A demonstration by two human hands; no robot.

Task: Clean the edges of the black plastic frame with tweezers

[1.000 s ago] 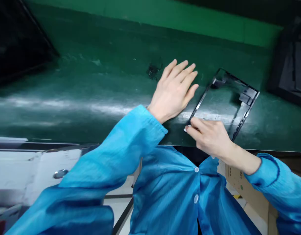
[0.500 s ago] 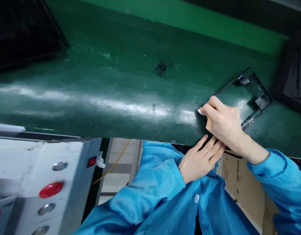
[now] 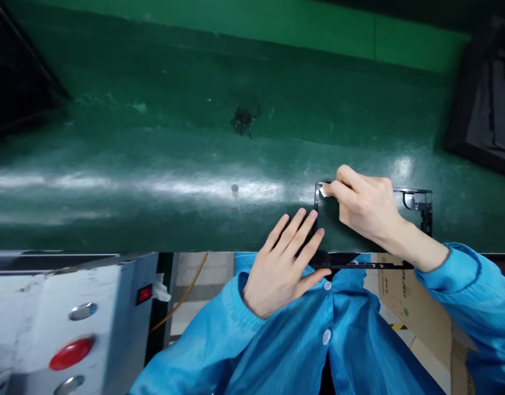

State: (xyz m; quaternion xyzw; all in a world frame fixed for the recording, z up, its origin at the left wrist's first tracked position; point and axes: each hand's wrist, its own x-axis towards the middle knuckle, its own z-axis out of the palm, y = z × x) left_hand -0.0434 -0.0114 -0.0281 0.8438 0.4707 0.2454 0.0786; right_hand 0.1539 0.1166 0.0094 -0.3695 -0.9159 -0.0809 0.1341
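Note:
A thin black rectangular frame (image 3: 412, 191) lies on the green bench at its front edge, its near side sticking out past the edge. My right hand (image 3: 369, 206) is closed in a pinch on a small white piece, perhaps cloth or paper (image 3: 322, 192), pressed at the frame's far left corner. My left hand (image 3: 285, 263) lies flat with fingers spread, its fingertips at the frame's left side. My right hand and wrist cover part of the frame's far side and middle.
A dark bin (image 3: 482, 109) stands at the right, and a black panel (image 3: 17, 77) at the far left. Below the bench are a white control box (image 3: 112, 307) with a red button (image 3: 71, 353), a yellow cable (image 3: 186, 299) and a cardboard box (image 3: 416, 307).
The black frame has turned from a slant to lie square with the bench edge and come nearer. My left hand has moved left and up onto its left side. My right hand keeps its pinch.

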